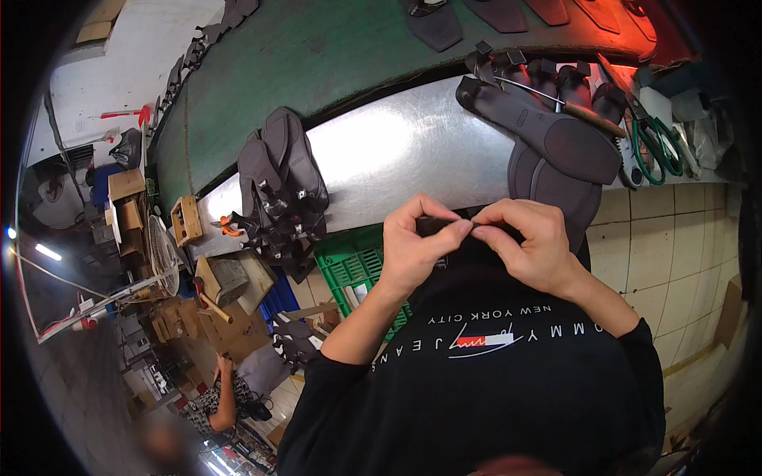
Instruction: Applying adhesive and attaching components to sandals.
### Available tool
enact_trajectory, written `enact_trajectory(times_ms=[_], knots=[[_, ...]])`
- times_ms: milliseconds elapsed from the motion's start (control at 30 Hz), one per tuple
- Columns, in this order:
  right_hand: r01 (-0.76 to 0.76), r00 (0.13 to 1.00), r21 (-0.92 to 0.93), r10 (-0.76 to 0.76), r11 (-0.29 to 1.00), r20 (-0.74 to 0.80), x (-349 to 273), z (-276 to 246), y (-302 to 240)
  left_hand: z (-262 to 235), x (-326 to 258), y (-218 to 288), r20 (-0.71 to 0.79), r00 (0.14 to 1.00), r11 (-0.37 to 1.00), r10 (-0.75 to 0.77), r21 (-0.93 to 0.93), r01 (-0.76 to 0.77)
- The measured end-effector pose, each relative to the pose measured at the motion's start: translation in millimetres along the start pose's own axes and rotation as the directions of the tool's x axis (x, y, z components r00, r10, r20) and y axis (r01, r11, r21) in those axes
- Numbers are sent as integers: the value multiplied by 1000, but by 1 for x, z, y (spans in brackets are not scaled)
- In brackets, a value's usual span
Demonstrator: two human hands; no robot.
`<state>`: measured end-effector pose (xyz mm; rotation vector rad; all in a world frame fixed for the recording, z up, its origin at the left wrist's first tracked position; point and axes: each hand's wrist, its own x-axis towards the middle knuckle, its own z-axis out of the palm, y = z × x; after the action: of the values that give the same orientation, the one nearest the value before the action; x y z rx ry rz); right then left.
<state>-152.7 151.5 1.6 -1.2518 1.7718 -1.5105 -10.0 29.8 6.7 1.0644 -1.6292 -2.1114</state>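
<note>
Close in front of my chest, my left hand (419, 244) and my right hand (530, 242) meet, thumbs and forefingers pinched together. Between the fingertips is a small dark piece, mostly hidden and too small to name. Just beyond my right hand, dark grey sandal soles (559, 143) lie stacked over the edge of the metal shelf (381, 143). Across them rests a thin metal tool with a wooden handle (591, 119). To the left, a cluster of grey sandals with black straps (282, 174) sits on the same shelf.
Beyond the shelf runs a green conveyor belt (317, 59) with soles along its far side, lit red at right. Green-handled scissors (663, 151) lie at the right end. A green crate (353, 266) stands below the shelf. Another person (226, 397) is at lower left, near a fan (163, 250).
</note>
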Motion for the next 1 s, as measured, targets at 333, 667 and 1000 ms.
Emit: enact_trajectory(times_ms=[333,667,1000], knots=[[224,951,-69,-234,972,-204,63,-55,-2,-40,-4,5,-221,968,903,116,-383,-195],[96,946,-768,-297,633,-128,73,-91,91,-44,7,-42,54,944,734,-326,-614,289],[-204,963,128,175,971,206,-2,-53,-22,-10,11,-14,239,895,329,-375,-869,370]])
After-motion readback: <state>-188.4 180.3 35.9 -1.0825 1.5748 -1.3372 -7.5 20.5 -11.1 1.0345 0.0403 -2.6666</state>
